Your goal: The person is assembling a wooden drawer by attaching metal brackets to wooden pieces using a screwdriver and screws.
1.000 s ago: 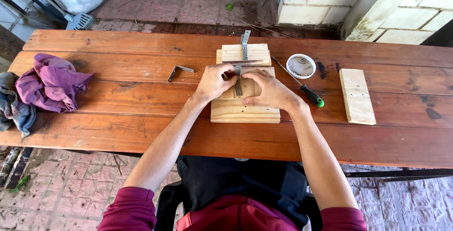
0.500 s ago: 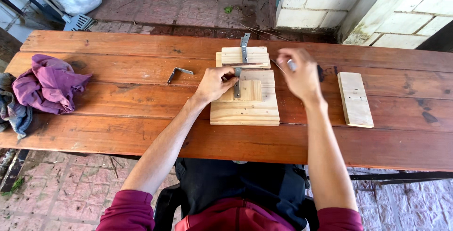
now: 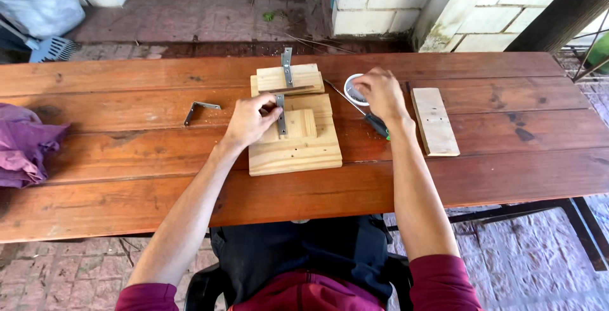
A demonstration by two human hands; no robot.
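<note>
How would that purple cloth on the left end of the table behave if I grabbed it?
The purple cloth lies crumpled in soft folds, so it would likely go floppy and drape. It probably weighs little and would not roll, though it may drag on the wooden table.

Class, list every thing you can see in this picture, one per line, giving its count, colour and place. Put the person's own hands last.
table: one, reddish-brown wood, across the picture.
wood block: one, pale, stacked boards, table centre.
metal strap: one, grey, on the wood block, under the left fingers.
small block: one, pale, behind the wood block, a grey bracket upright on it.
angle bracket: one, grey, lying left of the blocks.
plank: one, pale, flat at the right.
round tin: one, white-rimmed, under the right hand.
screwdriver: one, black and green handle, beside the tin.
cloth: one, purple, left edge.
left hand: on the strap.
right hand: over the tin.
</note>
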